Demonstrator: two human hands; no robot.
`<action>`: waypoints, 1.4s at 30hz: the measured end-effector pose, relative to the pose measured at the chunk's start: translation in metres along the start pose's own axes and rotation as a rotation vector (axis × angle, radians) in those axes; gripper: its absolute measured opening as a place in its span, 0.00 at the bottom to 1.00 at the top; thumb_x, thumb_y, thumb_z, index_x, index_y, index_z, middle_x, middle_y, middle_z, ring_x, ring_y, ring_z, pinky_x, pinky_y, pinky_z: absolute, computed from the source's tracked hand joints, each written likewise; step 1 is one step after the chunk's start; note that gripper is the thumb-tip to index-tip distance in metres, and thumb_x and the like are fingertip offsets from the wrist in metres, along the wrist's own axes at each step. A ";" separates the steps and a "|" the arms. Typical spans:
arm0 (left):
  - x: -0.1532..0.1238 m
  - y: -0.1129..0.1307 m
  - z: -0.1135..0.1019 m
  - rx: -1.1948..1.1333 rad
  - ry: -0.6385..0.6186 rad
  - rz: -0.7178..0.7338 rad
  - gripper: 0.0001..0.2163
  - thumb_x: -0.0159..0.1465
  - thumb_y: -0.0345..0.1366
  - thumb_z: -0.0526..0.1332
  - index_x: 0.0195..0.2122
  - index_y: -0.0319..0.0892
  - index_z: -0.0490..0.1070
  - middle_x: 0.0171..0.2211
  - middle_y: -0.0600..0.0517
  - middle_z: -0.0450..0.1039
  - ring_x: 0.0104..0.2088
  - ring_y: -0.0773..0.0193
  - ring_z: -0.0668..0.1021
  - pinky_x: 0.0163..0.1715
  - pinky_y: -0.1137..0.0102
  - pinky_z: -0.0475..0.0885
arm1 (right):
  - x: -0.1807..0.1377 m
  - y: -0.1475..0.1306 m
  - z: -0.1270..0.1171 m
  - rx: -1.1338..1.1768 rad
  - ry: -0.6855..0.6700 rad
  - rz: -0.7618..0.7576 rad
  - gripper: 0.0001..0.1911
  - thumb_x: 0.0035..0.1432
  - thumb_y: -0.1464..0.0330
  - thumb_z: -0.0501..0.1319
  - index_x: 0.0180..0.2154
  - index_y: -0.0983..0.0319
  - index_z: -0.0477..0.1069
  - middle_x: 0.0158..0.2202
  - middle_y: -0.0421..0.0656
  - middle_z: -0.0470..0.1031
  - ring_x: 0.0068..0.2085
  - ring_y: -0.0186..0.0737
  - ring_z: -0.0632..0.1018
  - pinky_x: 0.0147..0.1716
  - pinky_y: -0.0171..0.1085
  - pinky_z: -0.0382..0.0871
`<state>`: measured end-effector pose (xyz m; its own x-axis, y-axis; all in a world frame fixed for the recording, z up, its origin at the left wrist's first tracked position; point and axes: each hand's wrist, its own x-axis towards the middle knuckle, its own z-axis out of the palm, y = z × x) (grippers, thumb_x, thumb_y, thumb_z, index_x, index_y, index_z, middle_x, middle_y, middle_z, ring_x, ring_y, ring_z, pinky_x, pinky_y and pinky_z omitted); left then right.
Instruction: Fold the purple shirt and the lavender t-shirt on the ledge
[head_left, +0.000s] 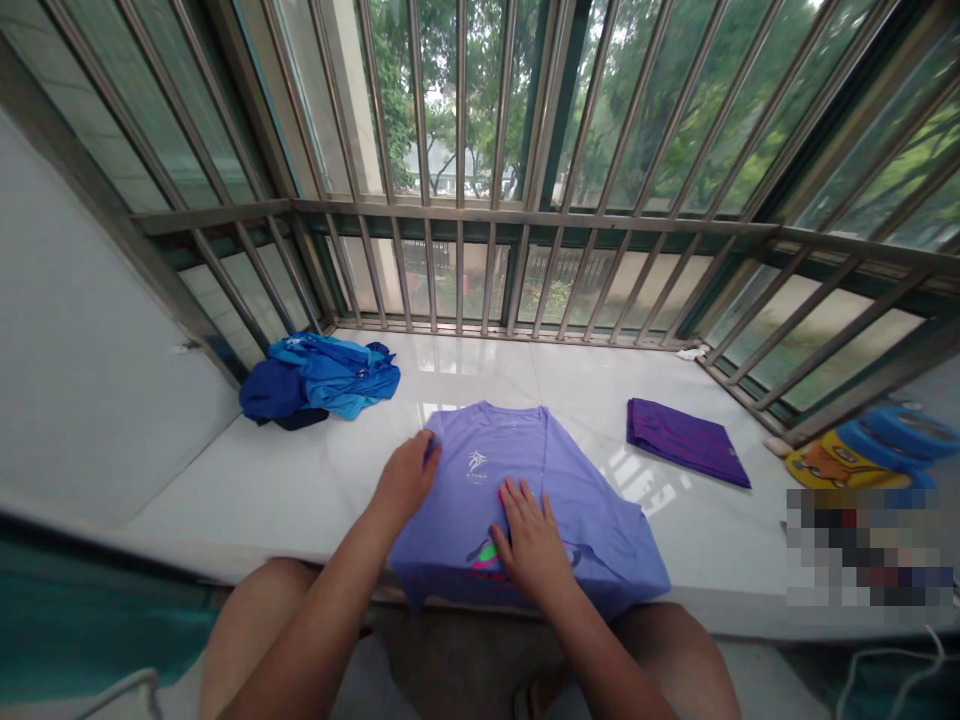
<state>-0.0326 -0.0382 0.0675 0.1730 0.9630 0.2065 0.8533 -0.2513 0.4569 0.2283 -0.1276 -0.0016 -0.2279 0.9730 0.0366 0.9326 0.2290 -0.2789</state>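
Observation:
A light purple T-shirt [480, 510] lies front side up on the white sill, its neckline toward the window. A small white logo shows on its chest, and a colourful print lower down is partly covered. Its hem hangs over the sill's front edge. At the shirt's left shoulder edge, the fingers of my left hand [407, 475] are closed on the fabric. My right hand [531, 540] rests flat on the middle of the shirt, fingers spread, holding nothing. The shirt's right side spreads out toward my right knee.
A heap of blue clothes [330, 375] sits at the left by the wall. Right of the shirt lies a folded dark purple garment [686, 440]. A yellow and blue container [862, 450] stands at the far right, beside a blurred-out patch. Metal window bars [461, 270] enclose the sill [225, 490].

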 end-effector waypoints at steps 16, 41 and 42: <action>-0.045 -0.031 0.024 -0.035 -0.212 0.187 0.19 0.69 0.30 0.63 0.60 0.48 0.76 0.51 0.46 0.80 0.53 0.52 0.81 0.56 0.60 0.75 | -0.005 0.009 0.000 0.138 0.168 -0.066 0.24 0.71 0.70 0.54 0.64 0.57 0.76 0.68 0.52 0.74 0.69 0.53 0.72 0.74 0.66 0.53; -0.043 -0.090 0.019 -0.221 -0.061 0.201 0.18 0.65 0.25 0.58 0.43 0.49 0.87 0.45 0.47 0.79 0.47 0.56 0.80 0.51 0.61 0.77 | -0.013 0.009 -0.021 0.276 0.285 -0.210 0.14 0.75 0.62 0.57 0.48 0.56 0.81 0.44 0.48 0.83 0.48 0.48 0.81 0.52 0.46 0.74; -0.043 -0.090 0.019 -0.222 -0.058 0.196 0.17 0.65 0.25 0.58 0.42 0.49 0.87 0.45 0.47 0.79 0.48 0.56 0.80 0.51 0.61 0.77 | -0.014 0.002 -0.023 0.230 0.283 -0.253 0.12 0.75 0.63 0.58 0.49 0.56 0.81 0.44 0.48 0.83 0.48 0.48 0.80 0.53 0.46 0.73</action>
<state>-0.1075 -0.0549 0.0011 0.3575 0.8963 0.2623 0.6735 -0.4420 0.5924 0.2395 -0.1402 0.0192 -0.3259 0.8641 0.3835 0.7632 0.4799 -0.4327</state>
